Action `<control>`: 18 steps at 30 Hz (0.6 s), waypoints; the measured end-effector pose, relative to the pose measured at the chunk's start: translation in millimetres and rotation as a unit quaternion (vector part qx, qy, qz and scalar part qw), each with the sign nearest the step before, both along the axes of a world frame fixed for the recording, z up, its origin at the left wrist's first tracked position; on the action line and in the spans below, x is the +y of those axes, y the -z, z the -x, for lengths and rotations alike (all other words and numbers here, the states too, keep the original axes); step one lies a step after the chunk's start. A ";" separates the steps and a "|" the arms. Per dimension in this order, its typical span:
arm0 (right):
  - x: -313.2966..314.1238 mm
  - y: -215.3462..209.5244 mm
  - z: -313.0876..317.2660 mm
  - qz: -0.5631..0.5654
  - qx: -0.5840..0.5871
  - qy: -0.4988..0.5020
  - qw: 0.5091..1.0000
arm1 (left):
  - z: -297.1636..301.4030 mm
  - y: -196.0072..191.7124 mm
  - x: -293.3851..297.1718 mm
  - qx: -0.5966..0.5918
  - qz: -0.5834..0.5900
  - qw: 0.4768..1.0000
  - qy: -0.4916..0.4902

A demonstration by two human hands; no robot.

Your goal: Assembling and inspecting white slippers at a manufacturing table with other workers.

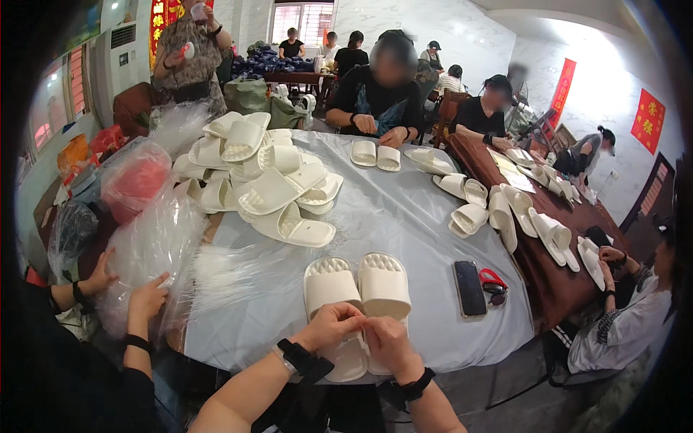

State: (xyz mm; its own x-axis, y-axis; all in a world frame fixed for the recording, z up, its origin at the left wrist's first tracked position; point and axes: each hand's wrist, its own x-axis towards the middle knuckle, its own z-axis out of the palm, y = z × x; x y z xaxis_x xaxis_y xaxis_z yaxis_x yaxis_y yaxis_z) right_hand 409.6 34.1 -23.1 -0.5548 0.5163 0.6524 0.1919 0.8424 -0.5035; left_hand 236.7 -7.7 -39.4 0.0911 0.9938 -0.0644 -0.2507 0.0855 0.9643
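A pair of cream slide slippers lies side by side at the table's near edge, a left slipper (pixel 332 283) and a right slipper (pixel 384 286), with quilted insoles and broad plain straps. Over the inner edges of the two straps, my left hand (pixel 330 328) and my right hand (pixel 391 346) meet, thumbs and fingertips pinched together. Whatever they pinch is too small or hidden to make out. Left of the pair, a spread of thin clear plastic strands (pixel 234 278) covers part of the grey table cover (pixel 386 209).
A heap of cream slippers (pixel 278 191) stands far left, beside clear plastic bags (pixel 155 238) that another person's hands touch. To the right lie a dark phone (pixel 471 289) and red-handled scissors (pixel 494 281). More slippers line the brown table (pixel 530 278), where other people sit.
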 end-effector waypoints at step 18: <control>3.4 2.7 2.5 0.013 0.010 0.005 1.000 | -5.4 5.5 4.9 -0.032 -0.048 0.998 -0.033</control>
State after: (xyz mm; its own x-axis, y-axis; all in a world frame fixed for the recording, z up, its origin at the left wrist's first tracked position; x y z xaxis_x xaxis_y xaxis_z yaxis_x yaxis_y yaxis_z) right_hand 407.1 37.5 -25.8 -0.5360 0.5394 0.6495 0.1901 0.8266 -0.5296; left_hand 242.1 -2.8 -44.9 0.0256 0.9991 0.0348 -0.3147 -0.0250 0.9488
